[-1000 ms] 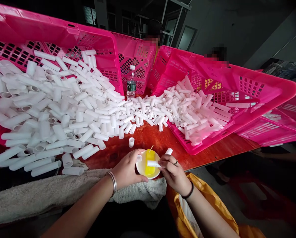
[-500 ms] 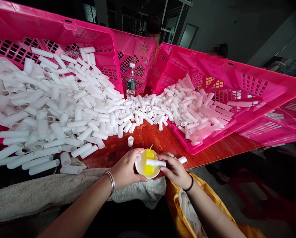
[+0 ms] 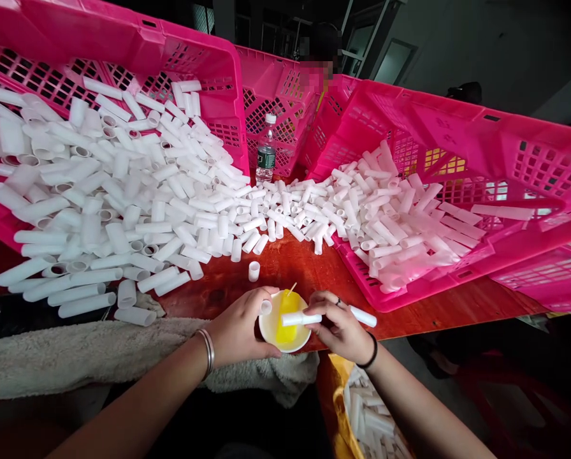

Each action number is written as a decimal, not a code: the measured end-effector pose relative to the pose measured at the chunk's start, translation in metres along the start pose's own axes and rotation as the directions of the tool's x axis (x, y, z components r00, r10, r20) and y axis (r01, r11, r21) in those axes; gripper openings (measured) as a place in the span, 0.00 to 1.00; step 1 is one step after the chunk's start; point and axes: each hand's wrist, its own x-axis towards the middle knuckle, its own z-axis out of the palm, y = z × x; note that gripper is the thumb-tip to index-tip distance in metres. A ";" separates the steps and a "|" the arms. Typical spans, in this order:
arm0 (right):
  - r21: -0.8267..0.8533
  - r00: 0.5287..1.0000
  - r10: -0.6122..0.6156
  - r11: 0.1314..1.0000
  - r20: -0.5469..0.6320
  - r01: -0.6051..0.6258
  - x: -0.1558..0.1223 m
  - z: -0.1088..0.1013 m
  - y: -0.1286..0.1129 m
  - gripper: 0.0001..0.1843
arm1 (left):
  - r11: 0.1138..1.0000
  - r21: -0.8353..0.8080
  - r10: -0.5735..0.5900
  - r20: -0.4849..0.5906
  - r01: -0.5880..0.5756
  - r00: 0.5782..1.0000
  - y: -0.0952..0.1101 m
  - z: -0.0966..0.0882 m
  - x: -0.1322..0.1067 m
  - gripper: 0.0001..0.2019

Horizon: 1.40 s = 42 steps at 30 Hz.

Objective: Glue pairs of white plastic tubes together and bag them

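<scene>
My left hand (image 3: pixel 240 325) curls its fingers round a short white tube piece (image 3: pixel 265 308) at the left rim of a small white bowl (image 3: pixel 267 333); whether it also grips the bowl is hard to see. In the bowl rests a yellow block (image 3: pixel 286 328), with a thin stick (image 3: pixel 293 288) poking out at its top. From the right, my right hand (image 3: pixel 345 328) pinches a white plastic tube (image 3: pixel 297 318), held level across the yellow block. Another white tube (image 3: pixel 363 317) shows behind that hand; whether it is held or lies on the table is unclear.
A heap of white tubes (image 3: pixel 123 204) spills from the left pink crate (image 3: pixel 194 54). Shorter pieces (image 3: pixel 376 210) lie in the right pink crate (image 3: pixel 457 137). A water bottle (image 3: pixel 266 153) stands between. A fluffy cloth (image 3: pixel 99 357) lines the near edge; a yellow sack (image 3: pixel 340 389) holds tubes below.
The camera view has shifted slightly. My right hand and its tube have moved a little right relative to the bowl, and my left hand stays at the bowl's rim.
</scene>
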 end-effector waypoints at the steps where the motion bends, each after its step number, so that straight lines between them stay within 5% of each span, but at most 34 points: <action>1: -0.056 1.000 -0.014 0.998 -0.019 0.013 -0.003 0.002 -0.002 0.13 | 1.000 0.008 0.002 -0.003 -0.002 1.000 0.001 0.000 0.000 0.42; 5: -0.204 0.990 -0.097 0.976 -0.100 0.075 -0.010 0.014 -0.009 0.16 | 1.000 0.025 0.017 -0.020 -0.016 1.000 0.003 0.000 0.000 0.39; 9: 0.051 0.949 0.138 0.990 -0.285 -0.129 -0.015 0.021 -0.018 0.12 | 0.993 0.069 0.105 -0.073 -0.100 0.992 0.001 -0.002 0.000 0.36; 12: 0.287 0.808 0.417 0.903 -0.416 -0.318 -0.029 0.017 -0.025 0.10 | 0.987 0.064 0.158 -0.145 -0.150 0.977 0.000 -0.007 -0.004 0.24; 16: 0.510 0.544 0.636 0.769 -0.548 -0.386 -0.048 0.004 -0.017 0.11 | 0.988 -0.069 0.121 -0.225 -0.140 0.967 0.003 -0.011 -0.010 0.13; 18: 0.554 0.503 0.666 0.743 -0.551 -0.375 -0.043 -0.002 -0.004 0.13 | 0.980 -0.129 0.113 -0.270 -0.152 0.956 0.005 -0.011 -0.012 0.13; 24: 0.595 0.583 0.674 0.717 -0.454 -0.365 0.009 -0.011 0.012 0.21 | 0.982 -0.161 0.049 -0.294 -0.100 0.955 0.018 -0.017 -0.017 0.08; 28: 0.641 0.672 0.658 0.685 -0.340 -0.346 0.020 -0.011 -0.033 0.18 | 0.998 -0.001 0.059 -0.194 -0.060 0.979 0.033 -0.022 -0.018 0.10; 32: 0.622 0.754 0.624 0.678 -0.206 -0.392 0.019 -0.013 -0.080 0.17 | 0.962 0.185 0.238 -0.198 -0.202 0.951 0.052 -0.024 -0.014 0.13; 38: 0.269 0.852 0.498 0.853 -0.163 -0.447 0.007 -0.020 -0.108 0.12 | 0.849 0.430 0.358 -0.044 -0.306 0.933 0.078 -0.022 -0.023 0.13; 42: -0.119 0.966 0.201 0.968 -0.162 -0.222 -0.014 -0.015 -0.120 0.10 | 0.969 0.111 0.209 0.114 -0.221 0.971 0.093 -0.006 -0.040 0.09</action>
